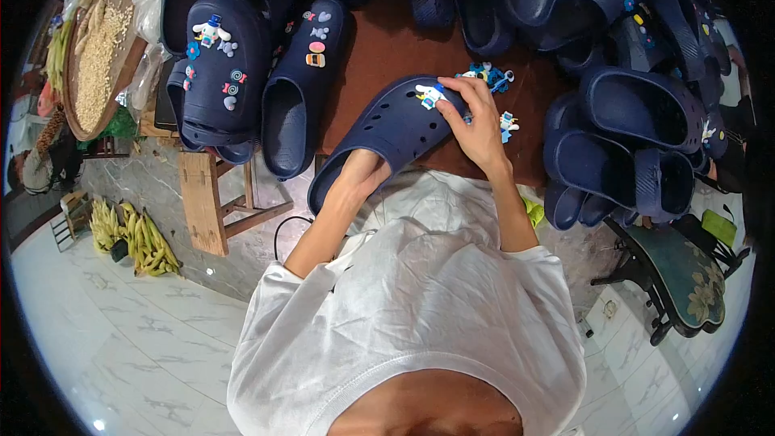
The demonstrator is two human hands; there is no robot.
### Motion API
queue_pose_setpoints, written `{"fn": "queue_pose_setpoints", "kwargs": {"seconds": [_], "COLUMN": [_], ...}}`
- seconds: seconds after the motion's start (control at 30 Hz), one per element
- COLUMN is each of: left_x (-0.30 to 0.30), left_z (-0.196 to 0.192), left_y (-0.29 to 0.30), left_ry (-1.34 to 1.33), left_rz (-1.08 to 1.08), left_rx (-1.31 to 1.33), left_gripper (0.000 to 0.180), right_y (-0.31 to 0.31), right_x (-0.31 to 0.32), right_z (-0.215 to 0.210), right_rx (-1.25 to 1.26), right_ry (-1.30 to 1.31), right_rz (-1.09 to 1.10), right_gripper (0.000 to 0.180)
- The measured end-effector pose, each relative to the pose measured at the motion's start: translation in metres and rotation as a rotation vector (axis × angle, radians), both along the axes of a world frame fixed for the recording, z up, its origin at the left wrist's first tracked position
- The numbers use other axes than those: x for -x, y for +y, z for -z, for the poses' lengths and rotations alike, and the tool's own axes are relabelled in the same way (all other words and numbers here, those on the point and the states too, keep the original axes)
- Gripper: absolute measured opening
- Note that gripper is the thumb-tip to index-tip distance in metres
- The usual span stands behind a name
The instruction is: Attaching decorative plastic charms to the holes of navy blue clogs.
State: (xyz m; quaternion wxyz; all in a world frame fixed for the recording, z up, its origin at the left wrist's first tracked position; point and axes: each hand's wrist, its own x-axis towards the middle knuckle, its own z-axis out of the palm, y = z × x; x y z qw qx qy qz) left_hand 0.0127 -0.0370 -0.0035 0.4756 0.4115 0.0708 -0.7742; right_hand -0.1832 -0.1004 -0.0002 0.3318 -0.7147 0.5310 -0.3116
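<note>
The left hand (359,173) grips the heel end of a navy blue perforated foam clog (387,133), fingers tucked inside its opening. Just right of it, the right hand (476,125) pinches a small white-and-blue cartoon charm (430,96) against the clog's toe. Beyond that hand, loose blue-and-white charms (488,75) lie on the brown tabletop (387,48).

Both forearms reach forward and away from the body, bare from the elbows, with white sleeves covering the upper arms. The left hand (361,171) sits nearer, its fingers curled and tucked out of sight, wrist bent slightly inward. The right hand (476,125) is farther out and raised, palm down, its thumb and forefinger pinched together at the tips.
</note>
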Motion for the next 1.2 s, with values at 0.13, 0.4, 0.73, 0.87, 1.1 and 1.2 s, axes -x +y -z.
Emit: {"fn": "queue_pose_setpoints", "kwargs": {"seconds": [0.13, 0.4, 0.73, 0.87, 1.1, 1.2], "left_x": [-0.009, -0.01, -0.035, -0.035, -0.029, -0.028], "left_z": [0.017, 0.017, 0.036, 0.045, 0.04, 0.044], "left_y": [0.01, 0.013, 0.03, 0.033, 0.033, 0.035], "left_ry": [0.053, 0.134, 0.134, 0.131, 0.072, 0.05], "left_rz": [0.018, 0.001, 0.129, 0.095, 0.085, 0.103], "left_rx": [0.201, 0.221, 0.309, 0.348, 0.273, 0.328], "left_gripper": [0.039, 0.042, 0.035, 0.037, 0.048, 0.055], "right_y": [-0.001, 0.003, 0.01, 0.02, 0.03, 0.028], "right_x": [-0.001, -0.003, -0.007, 0.012, 0.056, 0.055], "right_z": [0.0, 0.001, 0.004, 0.013, 0.028, 0.031], "right_rx": [0.01, 0.021, 0.109, 0.194, 0.2, 0.202], "right_ry": [0.018, 0.016, -0.037, -0.042, 0.363, 0.448], "right_rz": [-0.006, 0.017, 0.085, 0.274, 0.358, 0.328], "right_gripper": [0.033, 0.032, 0.035, 0.025, 0.022, 0.025]}}
